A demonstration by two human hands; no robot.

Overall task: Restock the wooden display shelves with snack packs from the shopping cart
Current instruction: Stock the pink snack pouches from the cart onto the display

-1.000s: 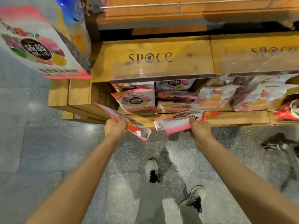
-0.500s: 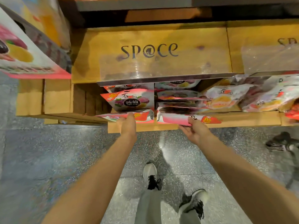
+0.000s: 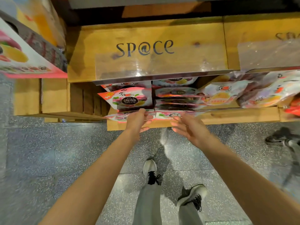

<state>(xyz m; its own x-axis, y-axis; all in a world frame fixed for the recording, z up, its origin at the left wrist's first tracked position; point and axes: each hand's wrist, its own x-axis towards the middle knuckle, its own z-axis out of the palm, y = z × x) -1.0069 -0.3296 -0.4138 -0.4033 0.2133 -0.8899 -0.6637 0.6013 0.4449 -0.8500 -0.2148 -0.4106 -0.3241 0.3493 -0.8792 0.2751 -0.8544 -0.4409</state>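
Packs [image 3: 168,114] lie flat at the shelf [image 3: 240,114] front. My left hand [image 3: 138,120] rests on one, fingers loose. Right hand [image 3: 189,127] open, just off them.

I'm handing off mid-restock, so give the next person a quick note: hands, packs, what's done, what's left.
Left hand: open, fingers on the front-left pack lying on the lower shelf.
Right hand: open, holds nothing, just off the front-right pack.
Done: both packs lie flat at the shelf's front edge, before the stacked packs.
Left: check they sit tidily, then fetch more packs; the cart is out of view.
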